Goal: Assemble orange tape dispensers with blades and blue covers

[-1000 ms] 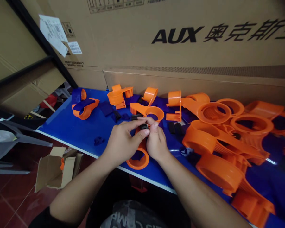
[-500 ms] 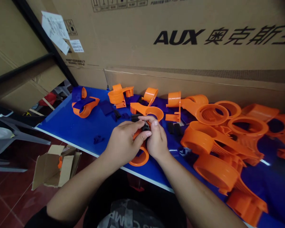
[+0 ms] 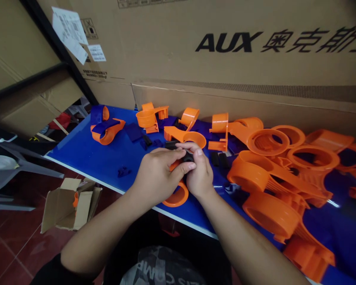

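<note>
My left hand (image 3: 156,172) and my right hand (image 3: 200,176) meet above the near edge of the table. Between their fingertips is a small black roller-like part (image 3: 189,157), pinched from both sides and mostly covered. Below the hands shows the ring of an orange tape dispenser (image 3: 178,196). A bit of orange also peeks out between the left fingers, so the dispenser seems to be in that grasp. Just beyond the fingertips lies another orange tape dispenser (image 3: 195,139), beside a black strip (image 3: 171,145).
More orange dispensers (image 3: 264,174) are heaped at the right of the blue table (image 3: 91,158). Two blue-and-orange ones (image 3: 106,130) sit far left. Small dark blue pieces (image 3: 124,171) lie about. A big cardboard box (image 3: 166,59) walls the back; an open carton (image 3: 68,206) stands on the floor.
Both hands stay closed around the black part, with barely altered fingers. The whole view has shifted slightly; nothing on the table has visibly moved.
</note>
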A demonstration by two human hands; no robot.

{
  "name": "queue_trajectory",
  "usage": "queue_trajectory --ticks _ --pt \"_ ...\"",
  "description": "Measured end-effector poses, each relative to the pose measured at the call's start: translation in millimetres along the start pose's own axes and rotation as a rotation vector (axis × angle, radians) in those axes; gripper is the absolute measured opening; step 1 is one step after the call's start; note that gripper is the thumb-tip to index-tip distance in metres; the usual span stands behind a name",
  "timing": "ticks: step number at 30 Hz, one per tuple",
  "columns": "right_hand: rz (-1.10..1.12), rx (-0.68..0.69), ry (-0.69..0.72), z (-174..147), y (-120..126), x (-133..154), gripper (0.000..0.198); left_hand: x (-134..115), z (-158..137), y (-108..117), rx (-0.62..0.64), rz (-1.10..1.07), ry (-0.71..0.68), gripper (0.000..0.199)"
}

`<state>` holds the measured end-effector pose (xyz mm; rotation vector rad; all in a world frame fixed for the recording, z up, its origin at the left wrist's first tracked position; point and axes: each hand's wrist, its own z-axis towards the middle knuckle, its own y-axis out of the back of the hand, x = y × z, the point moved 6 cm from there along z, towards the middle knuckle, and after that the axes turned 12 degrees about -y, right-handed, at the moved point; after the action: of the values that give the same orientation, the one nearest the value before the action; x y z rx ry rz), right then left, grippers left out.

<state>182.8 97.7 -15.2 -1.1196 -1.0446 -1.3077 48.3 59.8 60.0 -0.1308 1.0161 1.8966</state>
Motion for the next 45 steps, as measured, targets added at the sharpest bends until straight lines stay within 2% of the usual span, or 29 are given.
queue_trajectory --ticks 7,13,21,28,35,45 --pt "0.012 0.012 0.01 -0.1 -0.7 0.7 0.049 0.0 -1.8 -1.9 -0.07 0.021 -0.011 0.019" --pt "-0.033 -0.006 0.004 -1.3 -0.4 -0.7 0.05 6.3 -3.2 -4.7 -0.053 0.034 0.002 0.02" --pt "-0.042 -0.008 0.016 1.7 0.6 1.3 0.051 4.2 -1.0 -5.6 -0.065 -0.004 -0.065 0.02" --pt "-0.059 0.007 0.005 0.6 -1.3 5.2 0.055 4.1 -2.3 -4.0 -0.142 -0.03 -0.11 0.017" --pt "-0.064 -0.03 -0.016 -0.6 0.2 4.1 0.057 6.2 1.5 -7.3 -0.07 -0.013 -0.095 0.014" --pt "-0.036 -0.007 -0.018 0.5 -1.3 7.5 0.055 -3.0 -2.8 -3.0 -0.162 0.059 -0.254 0.014"
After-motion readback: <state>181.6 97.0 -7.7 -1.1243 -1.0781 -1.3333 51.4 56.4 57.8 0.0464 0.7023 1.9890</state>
